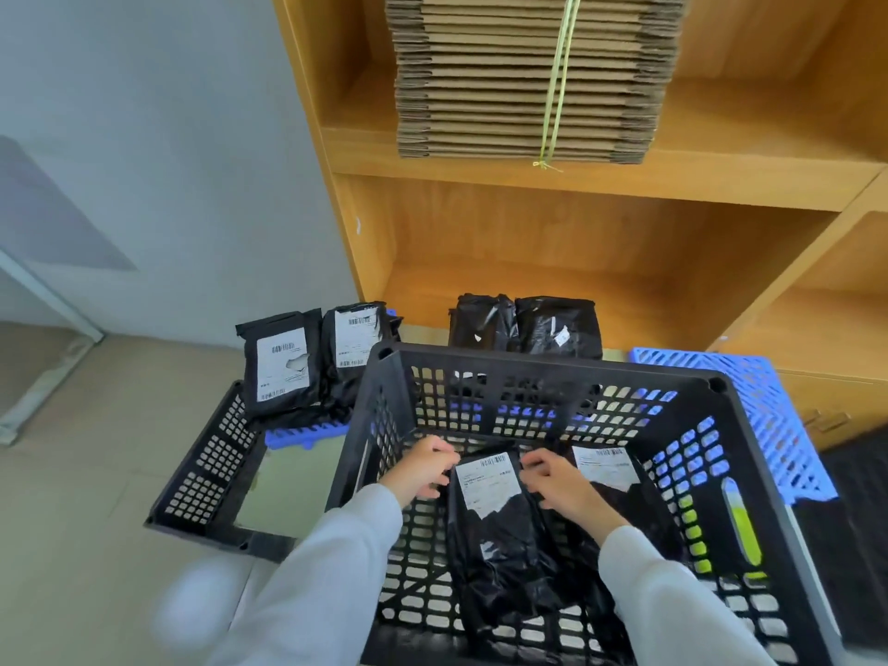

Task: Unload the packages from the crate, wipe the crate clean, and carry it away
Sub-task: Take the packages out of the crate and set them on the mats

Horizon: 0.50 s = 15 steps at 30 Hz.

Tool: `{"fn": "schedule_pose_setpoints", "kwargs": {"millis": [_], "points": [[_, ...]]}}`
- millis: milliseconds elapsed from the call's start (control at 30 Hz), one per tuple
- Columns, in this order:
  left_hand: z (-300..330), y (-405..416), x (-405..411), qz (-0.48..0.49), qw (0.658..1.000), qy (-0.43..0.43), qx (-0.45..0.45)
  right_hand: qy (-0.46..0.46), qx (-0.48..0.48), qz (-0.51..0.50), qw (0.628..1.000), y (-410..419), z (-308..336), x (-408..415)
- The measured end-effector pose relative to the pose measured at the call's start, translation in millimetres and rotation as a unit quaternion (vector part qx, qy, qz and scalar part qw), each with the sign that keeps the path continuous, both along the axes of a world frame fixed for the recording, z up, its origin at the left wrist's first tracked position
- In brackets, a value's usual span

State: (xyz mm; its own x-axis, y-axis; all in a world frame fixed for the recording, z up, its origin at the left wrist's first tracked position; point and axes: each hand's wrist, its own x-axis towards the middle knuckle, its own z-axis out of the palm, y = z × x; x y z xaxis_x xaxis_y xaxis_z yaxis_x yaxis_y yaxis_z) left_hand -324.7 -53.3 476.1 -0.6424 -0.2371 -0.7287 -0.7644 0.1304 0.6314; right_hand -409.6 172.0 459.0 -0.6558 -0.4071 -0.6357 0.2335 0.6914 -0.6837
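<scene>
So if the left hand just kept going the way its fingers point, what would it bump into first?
Probably the labelled package in the crate: the left hand points right, toward its top edge, and may already touch it. Depth is hard to judge.

Head camera, looking down and forward.
Close over the crate [552,377]; shelf [600,185] far, floor [96,473] left.

Tied flat cardboard stack [528,74] on wooden shelf [600,185].

cardboard stack [528,74]: top cut off | crate [528,372]: near edge cut off | labels: unreadable
</scene>
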Motion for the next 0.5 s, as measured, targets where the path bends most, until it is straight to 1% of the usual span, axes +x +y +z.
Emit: {"fn": "schedule_pose_setpoints", "kwargs": {"millis": [100, 300, 433, 500], "points": [[-19.3, 0.5, -1.4, 0.013, 0.999, -0.027, -0.021, -0.005, 0.008, -0.005, 1.0, -5.3, -13.4, -0.3], [-42.7, 14.8, -0.8, 0.018, 0.996, -0.088, -0.023, -0.059, 0.049, 0.0, 0.997, -11.5, -37.5, -0.8], [-55.3, 25.5, 2.8, 0.073, 0.992, -0.104, 0.01, -0.076, 0.076, 0.007, 0.994, -11.8, -56.8, 1.1], [-60.3, 29.3, 1.8, 0.096, 0.99, -0.107, 0.009, -0.083, 0.069, -0.003, 0.994, -11.4, -64.9, 1.8]]}}
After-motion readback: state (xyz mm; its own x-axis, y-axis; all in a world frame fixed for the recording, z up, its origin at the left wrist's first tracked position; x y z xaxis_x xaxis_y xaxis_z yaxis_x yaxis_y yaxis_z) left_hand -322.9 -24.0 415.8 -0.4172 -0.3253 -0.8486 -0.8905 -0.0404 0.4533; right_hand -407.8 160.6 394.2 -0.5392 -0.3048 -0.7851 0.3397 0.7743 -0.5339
